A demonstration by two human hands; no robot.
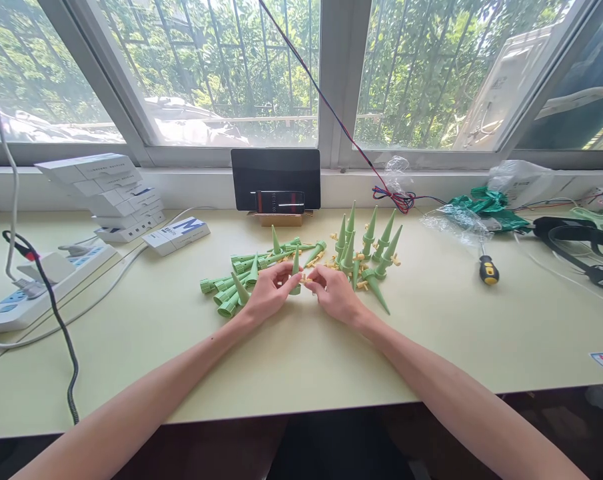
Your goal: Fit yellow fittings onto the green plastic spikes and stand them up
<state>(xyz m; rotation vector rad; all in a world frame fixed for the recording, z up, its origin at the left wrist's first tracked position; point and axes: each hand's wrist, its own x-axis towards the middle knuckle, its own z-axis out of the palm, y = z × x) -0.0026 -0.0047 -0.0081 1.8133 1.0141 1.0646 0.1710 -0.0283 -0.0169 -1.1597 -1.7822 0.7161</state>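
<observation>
My left hand [268, 291] pinches a green cone-shaped spike [296, 272] that stands point up between both hands. My right hand [334, 291] meets it from the right, its fingers pinched on a small yellow piece [307, 281] at the spike's side. To the left lies a heap of several green spikes [236, 280], most on their sides. To the right several more green spikes [366, 250] stand upright with small yellow pieces on them. One spike [378, 291] lies flat by my right wrist.
A dark tablet [276, 179] leans on the sill behind a phone [280, 201]. White boxes [114, 193] and a power strip [36, 287] with cables sit at left. A screwdriver [488, 268], plastic bags [456, 217] and black straps [581, 247] lie at right.
</observation>
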